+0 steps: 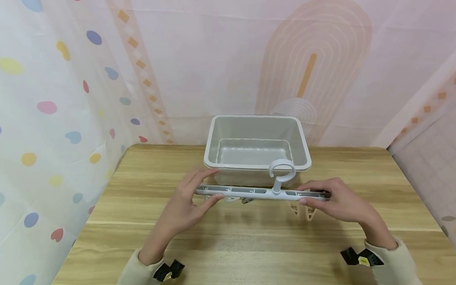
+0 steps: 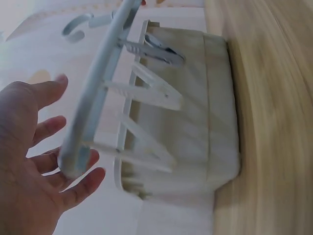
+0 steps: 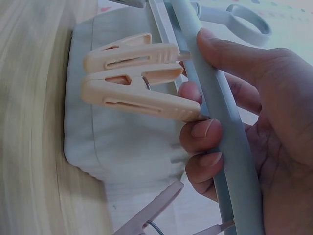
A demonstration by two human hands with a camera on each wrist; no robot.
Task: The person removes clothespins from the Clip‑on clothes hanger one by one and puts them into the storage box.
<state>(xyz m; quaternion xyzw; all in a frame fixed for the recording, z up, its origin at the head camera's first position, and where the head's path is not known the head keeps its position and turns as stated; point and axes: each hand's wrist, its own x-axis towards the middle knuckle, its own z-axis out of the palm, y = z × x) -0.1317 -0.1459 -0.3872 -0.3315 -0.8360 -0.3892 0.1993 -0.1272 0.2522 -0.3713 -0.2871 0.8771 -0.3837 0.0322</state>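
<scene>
A pale blue-grey clip hanger (image 1: 248, 195) is level above the table, its round hook (image 1: 277, 186) pointing up. My right hand (image 1: 341, 199) grips the bar near its right end, thumb on one side and fingers curled round the other. At the left end, my left hand (image 1: 185, 205) is spread around the bar; in the left wrist view its thumb stands apart from it. Below the bar hang white pegs (image 2: 142, 93) and a grey peg (image 2: 156, 53). Peach pegs (image 3: 181, 110) hang near the right fingers, and a pinkish peg (image 3: 146, 210) is farther along.
Just behind the hanger, a light grey plastic bin (image 1: 248, 176) stands on the wooden table (image 1: 235, 251), its inside visible from above. A patterned cloth (image 1: 210, 55) hangs behind the table and along its left side.
</scene>
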